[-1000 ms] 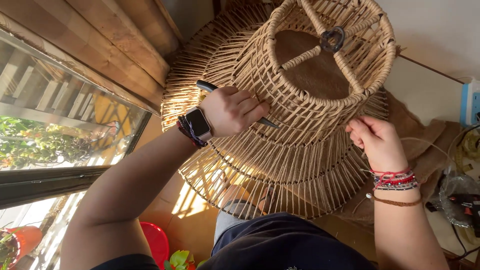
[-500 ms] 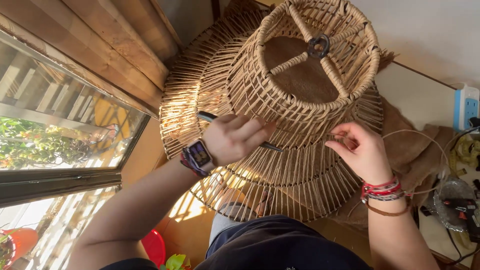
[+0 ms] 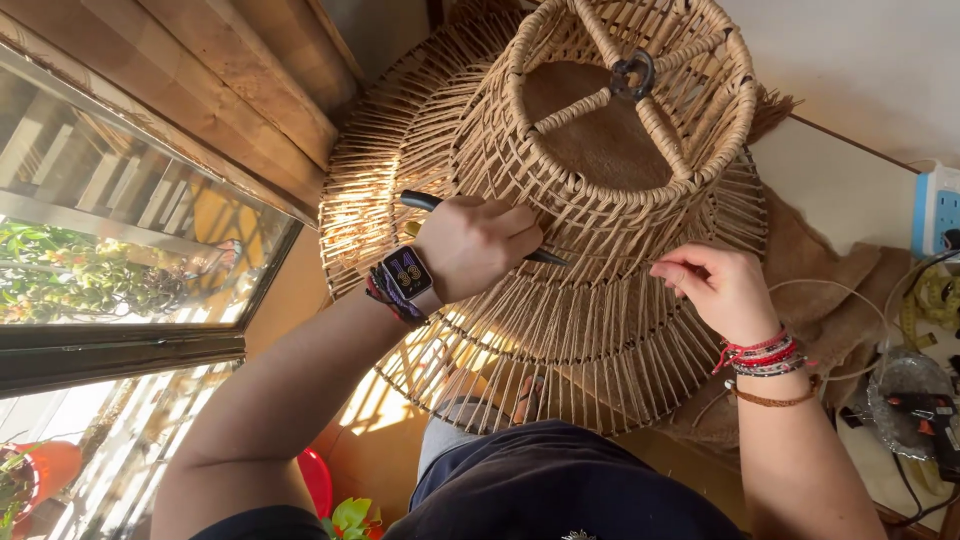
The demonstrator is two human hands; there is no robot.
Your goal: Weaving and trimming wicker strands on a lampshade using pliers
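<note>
A large woven rattan lampshade (image 3: pixel 600 170) lies across my lap, with a metal ring (image 3: pixel 634 74) at the hub of its top frame. My left hand (image 3: pixel 478 243), a smartwatch on its wrist, is closed around a dark-handled tool (image 3: pixel 420 200) whose tip lies against the weave at the middle band. My right hand (image 3: pixel 715 285), with several bracelets on its wrist, pinches a strand of fibre at the lampshade's lower tier, on the right.
A window (image 3: pixel 120 250) with a wooden frame is on the left. A piece of burlap cloth (image 3: pixel 820 290) lies under the shade at right. A power strip (image 3: pixel 935 210) sits at the right edge, a glue gun (image 3: pixel 925 410) below it. A red object (image 3: pixel 318 480) is near my legs.
The right hand has moved left and up along the lower tier and now pinches a strand. The left hand has kept hold of the tool against the weave. The view has shifted slightly.
</note>
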